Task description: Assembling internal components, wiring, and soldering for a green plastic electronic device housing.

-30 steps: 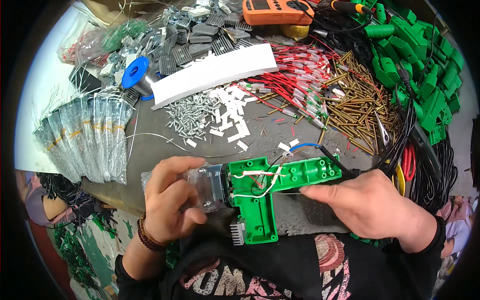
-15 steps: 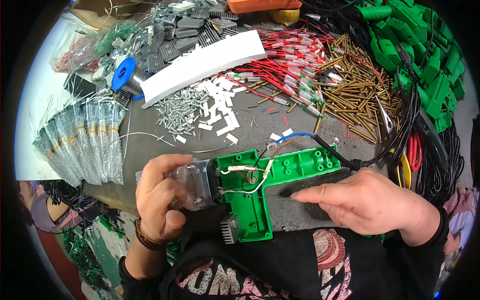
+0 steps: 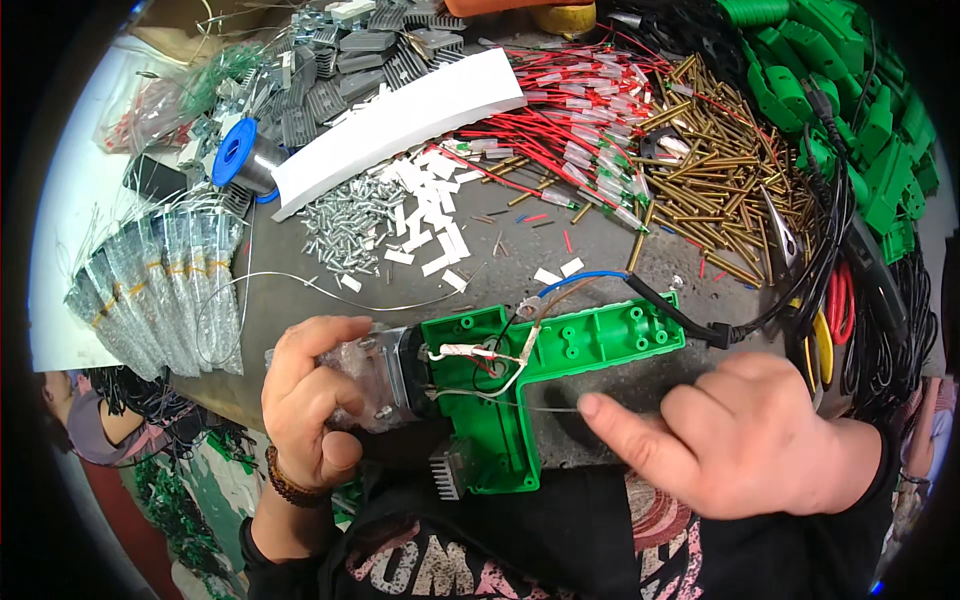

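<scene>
My left hand (image 3: 308, 405) is closed around a clear, bubble-wrapped part (image 3: 362, 382) with a black collar. The collar sits at the end of an open green pistol-shaped housing half (image 3: 600, 335). White and red wires and a white sleeve (image 3: 463, 350) lie inside the housing. A black cable (image 3: 665, 305) with blue and brown cores reaches in over its far edge. My right hand (image 3: 735, 430) is closed, and a thin grey wire (image 3: 545, 408) from the collar runs taut to its fingertips. A grey finned piece (image 3: 447, 474) sticks out at the housing's near left corner.
Beyond the housing lie silver screws (image 3: 340, 228), white pieces (image 3: 430, 205), red wires (image 3: 560, 130) and brass tubes (image 3: 720, 180). A blue solder spool (image 3: 236, 152) stands by a curved white strip (image 3: 400, 125). Pliers (image 3: 782, 230) and green housings (image 3: 850, 100) are at right.
My right hand has come a little nearer and turned, with the thin wire still at its fingertips. The housing and my left hand have shifted slightly left in the picture.
</scene>
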Motion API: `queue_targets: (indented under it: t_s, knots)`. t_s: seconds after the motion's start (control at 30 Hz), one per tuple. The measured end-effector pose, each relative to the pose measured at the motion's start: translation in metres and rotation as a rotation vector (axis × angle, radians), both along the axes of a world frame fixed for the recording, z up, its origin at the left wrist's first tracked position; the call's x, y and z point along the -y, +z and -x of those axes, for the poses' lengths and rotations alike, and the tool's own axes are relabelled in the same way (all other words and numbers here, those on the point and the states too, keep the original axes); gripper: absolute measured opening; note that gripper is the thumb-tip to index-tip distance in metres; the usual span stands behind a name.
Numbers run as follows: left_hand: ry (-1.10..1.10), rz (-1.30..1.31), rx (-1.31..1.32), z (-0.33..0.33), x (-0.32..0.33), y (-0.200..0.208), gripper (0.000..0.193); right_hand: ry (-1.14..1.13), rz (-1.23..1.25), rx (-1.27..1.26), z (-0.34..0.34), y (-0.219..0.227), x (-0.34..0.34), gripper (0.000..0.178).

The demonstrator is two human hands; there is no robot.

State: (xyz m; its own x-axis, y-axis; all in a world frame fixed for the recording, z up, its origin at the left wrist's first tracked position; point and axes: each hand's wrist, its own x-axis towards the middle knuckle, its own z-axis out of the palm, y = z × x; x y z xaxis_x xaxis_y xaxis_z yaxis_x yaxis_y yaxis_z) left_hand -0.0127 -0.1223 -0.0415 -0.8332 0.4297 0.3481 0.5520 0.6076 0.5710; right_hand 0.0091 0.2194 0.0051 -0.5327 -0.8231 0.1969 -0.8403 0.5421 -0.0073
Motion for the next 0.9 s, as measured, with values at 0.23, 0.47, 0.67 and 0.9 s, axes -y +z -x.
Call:
queue_targets:
  t_s: [0.23,0.47,0.67,0.9]
  knots:
    - [0.012,0.021,0.015,-0.001,0.004,0.0,0.072,-0.044,0.087,0.354,-0.002,-0.007,-0.001,0.057]
    - [0.019,0.028,0.027,0.001,0.003,-0.001,0.073,-0.131,0.312,0.718,0.01,-0.02,-0.005,0.052]
    - [0.02,0.022,0.021,0.0,0.001,0.0,0.071,-0.063,0.178,0.628,0.003,0.001,-0.003,0.051]
    - [0.047,0.048,0.089,-0.002,0.003,0.001,0.077,0.024,0.171,0.417,0.001,0.009,0.008,0.061]
